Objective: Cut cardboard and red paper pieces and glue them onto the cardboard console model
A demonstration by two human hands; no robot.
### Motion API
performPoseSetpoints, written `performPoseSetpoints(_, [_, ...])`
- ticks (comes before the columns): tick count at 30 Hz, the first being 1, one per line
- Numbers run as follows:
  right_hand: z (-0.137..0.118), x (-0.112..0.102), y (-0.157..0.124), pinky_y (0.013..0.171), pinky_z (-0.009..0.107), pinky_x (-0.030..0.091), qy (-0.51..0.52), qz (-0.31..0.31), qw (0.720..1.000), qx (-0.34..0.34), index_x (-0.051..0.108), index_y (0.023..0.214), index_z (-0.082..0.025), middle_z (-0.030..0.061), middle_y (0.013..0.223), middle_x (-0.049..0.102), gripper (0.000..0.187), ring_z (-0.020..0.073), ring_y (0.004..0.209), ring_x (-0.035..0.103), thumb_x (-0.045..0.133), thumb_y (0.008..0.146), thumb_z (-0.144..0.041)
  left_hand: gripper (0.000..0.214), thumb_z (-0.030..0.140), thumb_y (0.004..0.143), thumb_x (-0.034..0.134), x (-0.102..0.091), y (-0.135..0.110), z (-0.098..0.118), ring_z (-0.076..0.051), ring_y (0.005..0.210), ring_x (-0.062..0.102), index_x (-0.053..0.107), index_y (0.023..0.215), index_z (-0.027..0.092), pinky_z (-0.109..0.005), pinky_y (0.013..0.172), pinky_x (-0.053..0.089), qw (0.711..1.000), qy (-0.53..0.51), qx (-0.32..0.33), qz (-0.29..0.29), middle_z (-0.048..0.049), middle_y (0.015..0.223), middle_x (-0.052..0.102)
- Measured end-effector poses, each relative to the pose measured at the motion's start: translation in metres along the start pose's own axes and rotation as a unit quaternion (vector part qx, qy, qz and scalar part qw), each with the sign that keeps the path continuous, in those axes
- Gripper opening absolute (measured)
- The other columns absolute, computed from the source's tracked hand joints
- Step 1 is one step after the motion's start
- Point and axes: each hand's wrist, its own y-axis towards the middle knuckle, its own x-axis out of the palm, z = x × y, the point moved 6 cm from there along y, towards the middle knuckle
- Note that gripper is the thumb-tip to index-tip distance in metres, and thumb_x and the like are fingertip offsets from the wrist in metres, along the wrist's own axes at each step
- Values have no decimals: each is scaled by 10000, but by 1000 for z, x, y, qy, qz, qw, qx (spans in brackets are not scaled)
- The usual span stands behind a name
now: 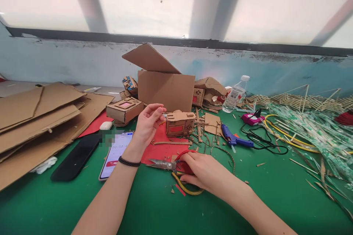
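My left hand [149, 126] is raised with thumb and fingers pinched together. Whatever lies between the fingertips is too small to make out. Just beyond it stands a small cardboard camera model [180, 124] with a red panel on its back, on a red sheet [157, 149]. My right hand [197, 168] is closed round the handles of scissors [165, 165]. Their metal blades point left over the near edge of the red sheet. One handle loop is red; the other is yellow and partly bare to view. A narrow cardboard strip [172, 143] lies between the model and the scissors.
A phone [117, 156] showing a timer and a black case [75, 158] are left, near stacked cardboard [35, 117]. Behind are another cardboard camera [124, 112] and an open box [165, 90]. Rightward lie a blue glue gun [234, 138], a bottle [235, 94] and plastic wrap [311, 132].
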Motion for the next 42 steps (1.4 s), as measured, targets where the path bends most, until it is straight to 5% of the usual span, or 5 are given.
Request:
performPoseSetpoints(8, [37, -68, 19, 847, 350, 592, 305, 294, 905, 30, 646, 1172, -237, 55, 1062, 754, 273, 203, 946, 728, 582, 1027, -458, 294, 393, 778, 881, 38, -26, -7, -172, 746, 715, 722, 888, 172, -266, 673, 583, 966, 236, 69, -81, -46, 829, 753])
performPoseSetpoints(16, [66, -56, 46, 617, 261, 512, 391, 226, 892, 3, 650, 966, -211, 2, 828, 667, 343, 148, 717, 612, 594, 994, -548, 344, 214, 964, 651, 58, -45, -21, -168, 860, 748, 674, 1303, 268, -285, 812, 593, 865, 416, 155, -235, -42, 1052, 785])
performPoseSetpoints(25, [126, -31, 35, 572, 300, 536, 410, 283, 864, 69, 600, 883, -231, -21, 671, 628, 373, 164, 584, 634, 617, 978, -591, 206, 311, 998, 625, 30, -24, 4, -270, 1226, 621, 709, 1172, 240, -438, 1108, 460, 770, 567, 287, -58, -90, 1217, 732])
performPoseSetpoints(30, [121, -22, 38, 635, 330, 625, 497, 265, 824, 67, 608, 952, -239, 49, 866, 739, 372, 222, 798, 743, 701, 920, -597, 410, 314, 919, 729, 18, -11, -22, -295, 1399, 518, 641, 1311, 236, -452, 1170, 433, 789, 578, 168, -123, -117, 1499, 547])
performPoseSetpoints(42, [110, -24, 38, 697, 353, 639, 472, 296, 827, 74, 670, 1062, -249, 55, 913, 775, 331, 246, 851, 773, 718, 909, -539, 540, 289, 910, 718, 11, -8, -34, -239, 1207, 679, 547, 1422, 266, -378, 1072, 530, 846, 514, 106, -97, -51, 1398, 671])
